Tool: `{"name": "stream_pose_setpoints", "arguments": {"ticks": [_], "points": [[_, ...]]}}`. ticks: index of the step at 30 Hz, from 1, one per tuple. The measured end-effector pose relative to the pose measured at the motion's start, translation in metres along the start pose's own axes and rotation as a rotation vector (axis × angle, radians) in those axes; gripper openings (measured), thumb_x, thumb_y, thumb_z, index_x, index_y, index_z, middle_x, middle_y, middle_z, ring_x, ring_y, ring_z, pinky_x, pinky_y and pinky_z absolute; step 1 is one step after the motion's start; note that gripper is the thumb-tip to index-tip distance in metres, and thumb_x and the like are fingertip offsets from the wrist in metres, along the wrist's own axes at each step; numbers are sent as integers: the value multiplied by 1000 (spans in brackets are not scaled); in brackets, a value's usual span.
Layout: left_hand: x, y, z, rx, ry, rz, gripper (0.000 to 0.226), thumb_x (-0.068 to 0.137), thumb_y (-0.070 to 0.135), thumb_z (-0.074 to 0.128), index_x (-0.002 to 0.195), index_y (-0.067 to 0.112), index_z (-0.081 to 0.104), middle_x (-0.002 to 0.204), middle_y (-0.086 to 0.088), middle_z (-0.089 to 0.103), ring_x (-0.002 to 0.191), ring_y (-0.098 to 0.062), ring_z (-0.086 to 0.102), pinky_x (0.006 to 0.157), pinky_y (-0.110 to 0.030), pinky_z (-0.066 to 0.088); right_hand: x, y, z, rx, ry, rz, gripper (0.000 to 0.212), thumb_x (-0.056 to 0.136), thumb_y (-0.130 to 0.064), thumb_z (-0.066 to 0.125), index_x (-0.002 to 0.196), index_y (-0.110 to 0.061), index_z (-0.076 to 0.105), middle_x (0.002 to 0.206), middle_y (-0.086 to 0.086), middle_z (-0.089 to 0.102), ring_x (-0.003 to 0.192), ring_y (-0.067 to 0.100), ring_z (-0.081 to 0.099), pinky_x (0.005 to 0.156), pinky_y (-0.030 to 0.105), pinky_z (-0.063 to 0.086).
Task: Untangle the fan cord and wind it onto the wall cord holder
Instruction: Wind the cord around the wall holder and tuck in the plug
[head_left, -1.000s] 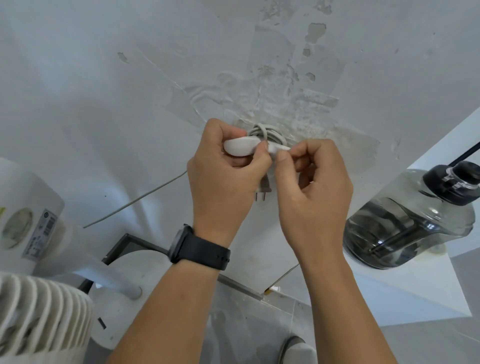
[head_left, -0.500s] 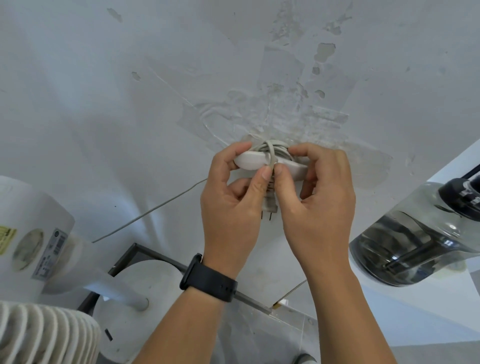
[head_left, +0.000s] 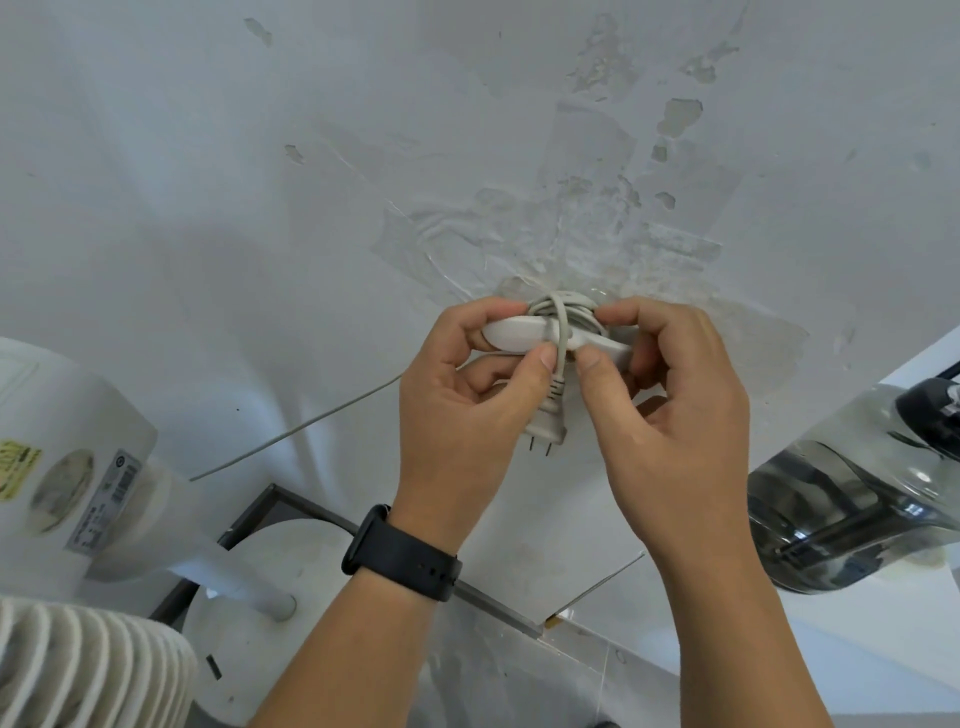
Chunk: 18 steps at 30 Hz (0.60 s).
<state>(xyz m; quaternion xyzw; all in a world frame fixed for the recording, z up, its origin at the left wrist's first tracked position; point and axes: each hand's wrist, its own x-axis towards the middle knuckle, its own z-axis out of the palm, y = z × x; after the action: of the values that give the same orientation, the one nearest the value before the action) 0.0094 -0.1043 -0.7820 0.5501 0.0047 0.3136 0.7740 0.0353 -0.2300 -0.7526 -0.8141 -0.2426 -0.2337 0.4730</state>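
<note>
Two hands (head_left: 571, 415), one fan (head_left: 78, 519) (one cord (head_left: 561, 332))

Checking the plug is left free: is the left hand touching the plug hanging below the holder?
Cannot tell. In the head view the plug hangs right beside the left hand, its left edge meeting the hand's outline, with no clear gap or contact visible.

The wall (head_left: 467, 156) is seen as matt white paint, chipped and peeling in rough patches, with a glossy clear film stuck around the cord holder (head_left: 519, 335), which is made of smooth white plastic with a soft sheen. The cord (head_left: 558, 322) is sheathed in matt pale grey rubbery plastic, and two thin metal prongs are shown on its plug (head_left: 545, 423). The watch band (head_left: 400, 556) is rendered in matt black rubber, the fan (head_left: 78, 467) in smooth white plastic, and the water jug (head_left: 841, 499) in glossy clear plastic.
</note>
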Motion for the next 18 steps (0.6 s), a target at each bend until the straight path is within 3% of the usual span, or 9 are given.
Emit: {"name": "stream_pose_setpoints", "arguments": {"ticks": [8,13,15,18], "points": [[-1,-1,1,118,-1,52,30,88,-1,76,108,17,63,97,6,75,87,-22,77,79,-36,63,3,2,3,-18,39,-5,18,92,-25,75,107,-27,66,82,-20,46,71,13,52,65,16,40],[4,-1,-3,562,22,459,43,84,6,82,121,15,61,134,-11,51,112,-19,63,71,-26,62,2,1,4,27,55,15,17,92,-22,76,104,-26,65,74,-12,46,68,11,49,61,17,40],[5,-2,-4,652,15,543,34,83,6,81,113,8,66,133,-15,49,108,-13,61,68,-27,61,2,1,5,77,72,43,17,92,-22,76,100,-25,62,75,-9,48,67,12,51,61,23,42],[8,-6,-7,768,3,582,22,84,6,78,105,8,72,132,-15,51,98,-17,66,64,-31,60,0,-1,9,77,114,35,16,93,-18,75,95,-22,60,82,-5,52,72,10,53,64,21,45]]}}
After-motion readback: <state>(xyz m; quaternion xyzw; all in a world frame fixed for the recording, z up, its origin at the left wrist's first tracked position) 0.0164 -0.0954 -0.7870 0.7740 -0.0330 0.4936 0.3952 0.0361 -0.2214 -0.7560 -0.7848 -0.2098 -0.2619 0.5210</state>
